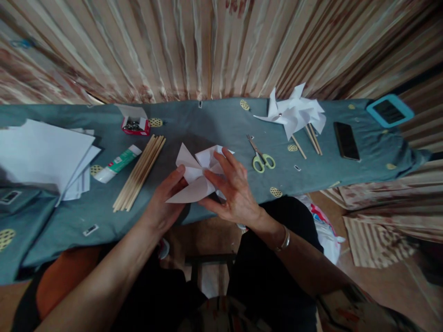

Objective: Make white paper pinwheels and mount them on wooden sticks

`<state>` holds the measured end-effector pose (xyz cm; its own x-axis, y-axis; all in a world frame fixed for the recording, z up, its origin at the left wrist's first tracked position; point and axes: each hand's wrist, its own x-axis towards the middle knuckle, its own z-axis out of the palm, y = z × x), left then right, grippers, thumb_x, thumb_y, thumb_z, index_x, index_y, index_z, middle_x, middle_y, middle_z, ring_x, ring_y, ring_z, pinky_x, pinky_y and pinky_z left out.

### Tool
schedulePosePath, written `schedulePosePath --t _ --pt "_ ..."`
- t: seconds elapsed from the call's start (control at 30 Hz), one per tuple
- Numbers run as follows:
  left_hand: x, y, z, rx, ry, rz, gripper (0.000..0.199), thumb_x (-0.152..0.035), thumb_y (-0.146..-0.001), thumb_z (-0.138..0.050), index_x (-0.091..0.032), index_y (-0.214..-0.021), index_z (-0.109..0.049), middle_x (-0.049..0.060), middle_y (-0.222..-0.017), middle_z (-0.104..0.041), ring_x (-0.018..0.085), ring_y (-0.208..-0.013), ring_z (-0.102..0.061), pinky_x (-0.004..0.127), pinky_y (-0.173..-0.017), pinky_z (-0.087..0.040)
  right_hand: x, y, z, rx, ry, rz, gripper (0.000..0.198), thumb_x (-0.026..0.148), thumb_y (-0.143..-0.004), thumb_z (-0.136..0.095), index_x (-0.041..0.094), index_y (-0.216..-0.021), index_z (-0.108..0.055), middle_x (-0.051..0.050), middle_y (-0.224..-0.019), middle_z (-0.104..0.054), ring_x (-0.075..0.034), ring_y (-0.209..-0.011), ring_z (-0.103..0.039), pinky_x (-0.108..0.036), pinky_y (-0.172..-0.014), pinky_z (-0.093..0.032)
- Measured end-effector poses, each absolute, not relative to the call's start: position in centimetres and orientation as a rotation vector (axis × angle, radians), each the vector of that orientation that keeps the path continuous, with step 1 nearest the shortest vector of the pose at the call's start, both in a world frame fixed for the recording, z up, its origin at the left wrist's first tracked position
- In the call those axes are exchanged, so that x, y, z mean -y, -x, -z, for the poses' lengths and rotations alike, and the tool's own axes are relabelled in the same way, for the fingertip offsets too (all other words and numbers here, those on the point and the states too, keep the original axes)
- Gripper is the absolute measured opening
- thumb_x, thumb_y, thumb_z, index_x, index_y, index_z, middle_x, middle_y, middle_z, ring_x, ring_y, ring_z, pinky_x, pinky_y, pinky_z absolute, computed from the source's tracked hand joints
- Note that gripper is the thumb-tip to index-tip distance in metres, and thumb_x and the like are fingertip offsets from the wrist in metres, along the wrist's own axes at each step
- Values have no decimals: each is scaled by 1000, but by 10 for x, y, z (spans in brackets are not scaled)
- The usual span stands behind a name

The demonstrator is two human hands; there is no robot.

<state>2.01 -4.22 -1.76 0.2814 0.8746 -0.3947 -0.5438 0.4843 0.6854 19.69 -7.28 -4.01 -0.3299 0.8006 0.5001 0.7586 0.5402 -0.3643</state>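
Observation:
Between my hands is a white paper pinwheel [195, 189], its blades folded in toward the middle. My left hand [166, 198] grips it from the left, thumb on top and the other fingers hidden under the paper. My right hand [235, 189] closes on its right side, with a fingertip pressed at the centre. To the right lie scissors [263, 161] with light green handles. Wooden sticks [138, 175] lie in a bundle left of my hands, beside a glue stick [117, 163]. A small red box [136, 127] of metal pieces stands open behind them.
White paper sheets [44, 152] are stacked at the left. Finished-looking pinwheels [297, 110] on sticks lie at the back right, near a dark phone [346, 140] and a blue-framed device [390, 110]. A pleated curtain [194, 50] hangs behind the cloth-covered table [214, 120].

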Motion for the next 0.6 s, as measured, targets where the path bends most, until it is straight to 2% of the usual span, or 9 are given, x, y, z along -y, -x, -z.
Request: schedulePosePath --t 0.13,0.3,0.6 --pt "42 -17 18 -934 -525 -959 27 -39 -72 -79 -17 -83 -72 2 -73 -73 16 -68 -68 23 -61 -51 75 -192 37 2190 1260 -83 64 70 -89 -50 23 -134 -55 -15 -156 -40 -33 -153 -21 -57 -113 -33" --pt "42 -18 18 -994 -548 -924 37 -37 -55 -91 -14 -77 -73 3 -70 -73 13 -54 -61 23 -56 -49 77 -185 37 2220 1269 -46 65 71 -91 -47 27 -139 -48 -12 -158 -37 -33 -153 -22 -56 -113 -34" --pt "39 -19 23 -1023 -491 -986 41 -30 -46 -96 -14 -79 -76 4 -74 -75 14 -60 -65 23 -59 -52 75 -182 37 2196 1176 6 65 68 -96 -36 22 -140 -45 -17 -156 -35 -34 -152 -23 -56 -111 -36"
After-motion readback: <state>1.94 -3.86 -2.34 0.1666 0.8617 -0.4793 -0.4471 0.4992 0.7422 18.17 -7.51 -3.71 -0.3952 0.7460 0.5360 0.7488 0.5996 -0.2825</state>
